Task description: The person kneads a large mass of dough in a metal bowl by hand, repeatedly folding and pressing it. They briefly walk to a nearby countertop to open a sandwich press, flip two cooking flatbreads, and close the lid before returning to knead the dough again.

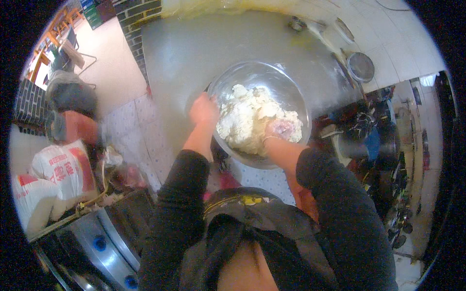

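The person's dark long sleeves [174, 189] ended partway along the forearms; both hands were bare. A shiny metal unit [116, 250] with round blue parts stood close by on the left, and white plastic-looking sacks [68, 167] with red panels were stacked just beyond it.

The right hand [281, 130], whitened and with a thin pale band [268, 139] at the wrist, was pressed into the dough. Its fingers were partly hidden; from where I stood I could not tell how far open they were or whether they gripped any of it. The left hand [204, 110] was located at the left side of the round, shiny metal bowl [264, 72], its fingers [211, 101] curled closed on the rim.

The off-white, lumpy dough [242, 121] lay inside the bowl, with bare metal exposed mainly on the far side. The bowl was positioned at the near edge of a smooth grey counter [174, 58].

Farther off, I noted a round grey utensil [360, 67] near a white tiled wall [412, 39], and a dark brick wall [137, 43] beyond the counter's left side.
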Demonstrator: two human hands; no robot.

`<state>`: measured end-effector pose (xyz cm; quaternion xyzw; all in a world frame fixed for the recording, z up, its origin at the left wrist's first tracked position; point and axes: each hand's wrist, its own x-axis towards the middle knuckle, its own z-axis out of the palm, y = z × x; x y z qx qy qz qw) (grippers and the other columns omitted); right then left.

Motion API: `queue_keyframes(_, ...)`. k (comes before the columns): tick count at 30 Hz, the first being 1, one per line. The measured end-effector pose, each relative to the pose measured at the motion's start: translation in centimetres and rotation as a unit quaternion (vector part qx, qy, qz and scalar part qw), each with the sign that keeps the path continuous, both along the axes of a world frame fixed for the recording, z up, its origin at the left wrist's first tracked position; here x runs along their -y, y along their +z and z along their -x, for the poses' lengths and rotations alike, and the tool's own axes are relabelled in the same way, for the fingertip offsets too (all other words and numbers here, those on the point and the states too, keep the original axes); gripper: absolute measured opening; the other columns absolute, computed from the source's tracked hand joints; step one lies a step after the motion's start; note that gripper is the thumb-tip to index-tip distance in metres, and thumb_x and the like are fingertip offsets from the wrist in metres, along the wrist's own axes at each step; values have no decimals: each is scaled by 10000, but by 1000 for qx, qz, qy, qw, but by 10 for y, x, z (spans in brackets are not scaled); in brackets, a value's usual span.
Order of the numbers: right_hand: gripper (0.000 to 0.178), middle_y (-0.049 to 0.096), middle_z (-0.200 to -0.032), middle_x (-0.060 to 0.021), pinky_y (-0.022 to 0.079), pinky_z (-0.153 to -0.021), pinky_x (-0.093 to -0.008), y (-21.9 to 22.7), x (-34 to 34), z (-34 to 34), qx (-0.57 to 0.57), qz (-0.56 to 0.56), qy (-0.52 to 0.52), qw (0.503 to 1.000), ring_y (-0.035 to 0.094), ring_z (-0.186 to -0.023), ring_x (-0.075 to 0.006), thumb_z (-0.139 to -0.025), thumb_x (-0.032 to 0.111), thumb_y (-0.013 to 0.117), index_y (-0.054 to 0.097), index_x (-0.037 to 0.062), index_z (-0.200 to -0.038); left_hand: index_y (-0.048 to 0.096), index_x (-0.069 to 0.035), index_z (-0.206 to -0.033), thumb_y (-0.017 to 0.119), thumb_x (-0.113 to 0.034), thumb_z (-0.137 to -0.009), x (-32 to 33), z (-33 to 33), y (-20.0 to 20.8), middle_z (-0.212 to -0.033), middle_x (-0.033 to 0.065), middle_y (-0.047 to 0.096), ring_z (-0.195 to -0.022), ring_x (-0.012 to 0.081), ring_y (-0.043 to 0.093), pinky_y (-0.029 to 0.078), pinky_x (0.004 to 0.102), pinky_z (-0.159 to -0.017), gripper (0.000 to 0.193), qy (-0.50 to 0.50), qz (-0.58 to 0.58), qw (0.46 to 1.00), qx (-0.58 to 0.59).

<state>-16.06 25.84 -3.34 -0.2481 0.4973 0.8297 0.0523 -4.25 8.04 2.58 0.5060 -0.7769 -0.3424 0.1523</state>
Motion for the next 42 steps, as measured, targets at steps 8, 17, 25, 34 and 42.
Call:
queue_keyframes(8, 256, 622, -1019, -140, 498, -711, -425, 137, 10, -61, 304, 385, -220, 843, 606, -931, -273, -784, 221, 558, 647, 72, -972, 581, -23, -891, 536, -312, -829, 4, -3, -1, -897, 196, 616, -862, 367, 587, 457, 449, -746, 299, -5, 29, 999, 21)
queue_keyframes(17, 354, 598, -978, -195, 455, -816, -398, 160, -32, 62, 412, 707, -185, 544, 567, -944, -342, -767, 339, 537, 603, 69, -986, 581, -28, -915, 548, -320, -823, 2, 4, 3, -894, 197, 617, -878, 367, 585, 457, 436, -754, 307, 11, -5, 1000, 28)
queue_keyframes(25, 422, 507, -1184, -190, 400, -913, -397, 28, -39, 187, 471, 597, -215, 614, 500, -1091, -347, -918, 315, 303, 470, 49, -1201, 595, -36, -858, 554, -331, -811, -1, 7, 3, -852, 181, 619, -826, 367, 589, 456, 438, -718, 302, 5, 9, 999, 51)
queue_keyframes(34, 540, 549, -1151, -158, 390, -881, -352, 64, -37, 164, 389, 600, -487, 502, 536, -995, -261, -914, 428, 328, 525, -18, -1146, 602, -45, -878, 560, -332, -796, -3, 11, 8, -849, 189, 619, -820, 362, 592, 455, 440, -716, 301, 35, -11, 999, 20)
queue_keyframes(42, 448, 598, -1074, -118, 427, -844, -334, 52, -49, 162, 473, 596, -579, 293, 564, -938, -195, -920, 386, 377, 547, 34, -1139, 618, -69, -965, 560, -330, -788, -2, 11, -7, -876, 201, 617, -853, 362, 589, 454, 440, -743, 320, 72, -4, 997, -9)
